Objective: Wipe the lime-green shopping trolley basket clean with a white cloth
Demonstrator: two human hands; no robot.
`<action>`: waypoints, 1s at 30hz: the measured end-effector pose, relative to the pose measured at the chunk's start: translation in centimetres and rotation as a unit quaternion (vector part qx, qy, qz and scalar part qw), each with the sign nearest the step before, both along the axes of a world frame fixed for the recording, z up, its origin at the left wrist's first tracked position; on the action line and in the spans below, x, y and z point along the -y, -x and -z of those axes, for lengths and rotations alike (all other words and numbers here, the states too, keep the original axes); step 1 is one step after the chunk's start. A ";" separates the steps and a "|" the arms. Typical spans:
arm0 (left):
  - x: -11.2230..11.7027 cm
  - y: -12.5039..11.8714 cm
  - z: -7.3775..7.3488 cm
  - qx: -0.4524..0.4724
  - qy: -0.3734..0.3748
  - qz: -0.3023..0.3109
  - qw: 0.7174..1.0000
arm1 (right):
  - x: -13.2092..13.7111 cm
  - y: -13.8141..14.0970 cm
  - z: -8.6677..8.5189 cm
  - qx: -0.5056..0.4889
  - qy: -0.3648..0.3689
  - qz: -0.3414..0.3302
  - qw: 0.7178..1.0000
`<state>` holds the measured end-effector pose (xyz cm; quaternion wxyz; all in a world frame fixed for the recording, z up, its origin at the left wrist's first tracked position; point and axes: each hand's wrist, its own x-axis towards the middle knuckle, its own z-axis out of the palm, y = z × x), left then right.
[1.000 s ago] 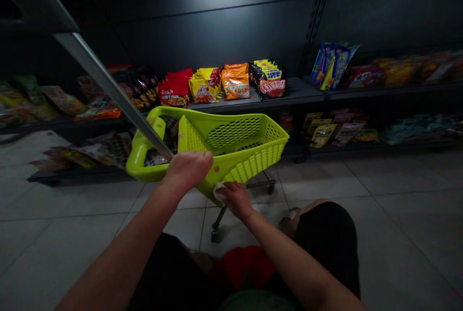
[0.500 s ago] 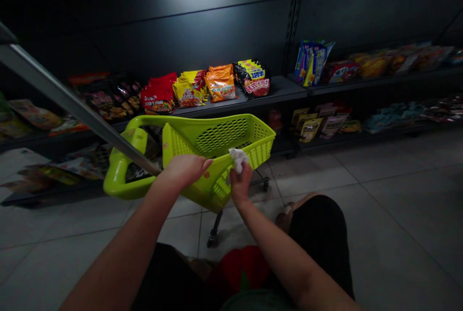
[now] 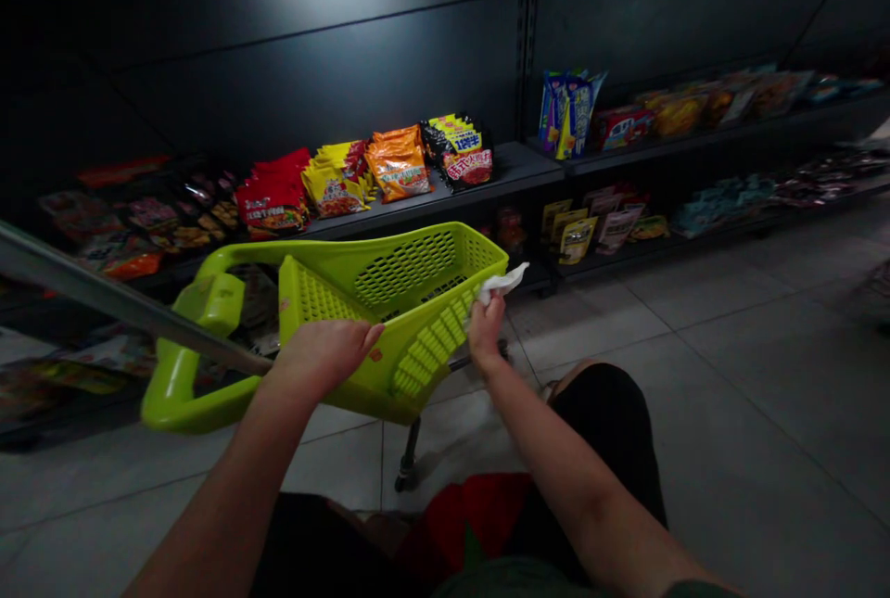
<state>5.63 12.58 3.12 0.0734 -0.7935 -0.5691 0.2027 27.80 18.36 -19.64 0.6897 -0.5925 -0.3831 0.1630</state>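
Observation:
A lime-green plastic shopping cart (image 3: 410,269) stands tilted on the tiled floor in front of me. My left hand (image 3: 321,355) is closed round the cart's near rim where a grey metal handle bar (image 3: 104,297) meets it. My right hand (image 3: 485,331) pinches a crumpled white cloth (image 3: 502,283) against the outside of the cart's right corner. The basket looks bare inside. My dark-clad knees show below.
Dark shelving lines the wall behind the cart. Its upper shelf (image 3: 518,167) carries red, yellow and orange noodle packets (image 3: 362,176), and blue packets (image 3: 566,102) stand further right. More packets fill the lower shelf (image 3: 598,227). Pale floor tiles (image 3: 751,338) stretch to the right.
My right hand has carried the white cloth up the cart's side, from low near the base to the upper right corner. The view has swung right; my left hand kept its hold.

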 end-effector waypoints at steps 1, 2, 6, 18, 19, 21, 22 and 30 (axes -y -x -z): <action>-0.1 -0.1 0.1 -0.003 -0.005 0.004 1.000 | 1.2 2.4 0.2 -0.014 -0.003 -0.012 1.000; -0.2 -0.2 0.2 -0.006 -0.010 0.008 1.000 | 2.6 4.8 0.5 -0.016 -0.011 -0.043 0.999; 0.0 -0.1 0.2 -0.013 -0.019 0.020 1.000 | 6.7 10.0 1.8 -0.008 -0.023 -0.207 0.978; 0.0 0.4 0.4 -0.012 -0.021 0.016 1.000 | -0.2 0.7 -0.3 -0.105 -0.010 -0.006 0.994; 0.0 0.3 0.4 -0.012 -0.022 0.015 1.000 | 1.2 2.0 0.2 -0.065 -0.012 -0.060 0.996; -0.1 0.4 0.4 -0.013 -0.021 0.016 1.000 | 4.3 4.2 1.4 0.026 -0.010 -0.243 0.970; -0.1 0.4 0.4 -0.015 -0.019 0.016 1.000 | 5.7 4.6 1.9 0.068 -0.006 -0.359 0.931; 0.4 0.4 0.2 -0.015 -0.013 0.013 1.000 | 2.8 -5.2 1.2 0.039 0.163 -0.305 0.937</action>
